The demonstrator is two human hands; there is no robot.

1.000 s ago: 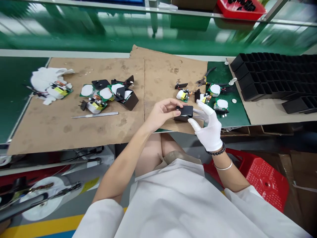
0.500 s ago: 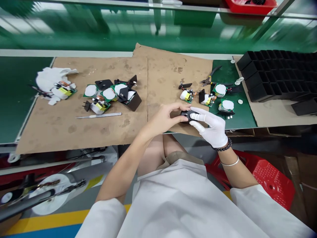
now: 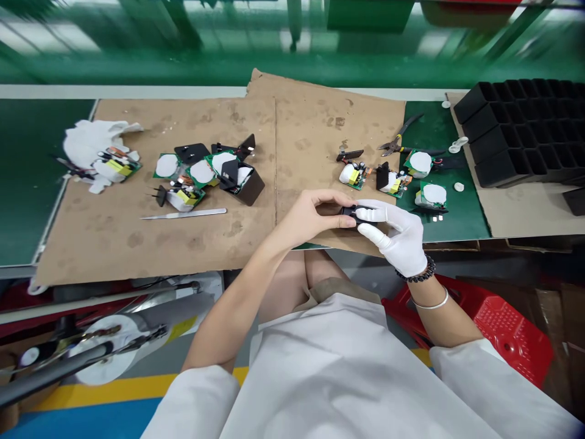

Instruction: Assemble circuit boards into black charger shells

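Observation:
Both my hands meet over the front edge of the cardboard sheet (image 3: 192,231) and grip one small black charger casing (image 3: 351,212) between them. My bare left hand (image 3: 315,214) pinches its left side with thumb and fingers. My right hand (image 3: 397,235), in a white glove, closes over its right side, forefinger laid along the top. Most of the casing is hidden by the fingers. Just beyond my hands lie small green circuit boards (image 3: 354,175) with white and yellow parts.
A pile of circuit boards and black casing halves (image 3: 214,171) lies at centre left, a metal blade (image 3: 185,214) in front of it. White gloves (image 3: 94,143) lie far left. Pliers (image 3: 400,137) and black compartment trays (image 3: 525,131) are at right. A red stool (image 3: 503,332) stands below right.
My right hand has closed in over the casing, which was more exposed a second ago. The view has shifted, so everything sits a little further right and down.

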